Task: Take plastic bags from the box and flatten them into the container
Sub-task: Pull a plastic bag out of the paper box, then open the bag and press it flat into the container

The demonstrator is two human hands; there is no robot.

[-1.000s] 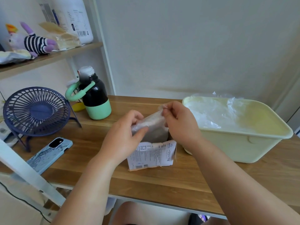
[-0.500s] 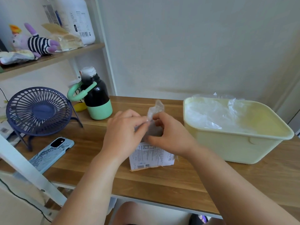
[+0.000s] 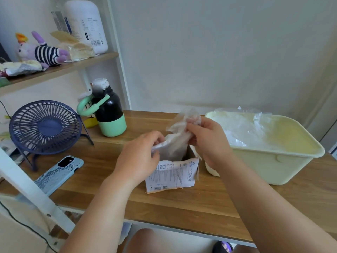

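While left hand and right hand pinch it, the plastic bag stands upright from the box.

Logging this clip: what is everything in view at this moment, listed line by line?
plastic bag: one, clear, rising out of the box
box: one, white, printed, table centre
container: one, pale yellow, right of the box
flattened bags: count unclear, clear, inside the container
table: one, wooden
fan: one, navy, table left
bottle: one, black and mint, behind the fan's right side
phone: one, light blue case, front left
shelf: one, wooden, upper left
plush toy: one, striped, on the shelf
jug: one, white, on the shelf
left hand: pinches the bag low
right hand: grips the bag's top
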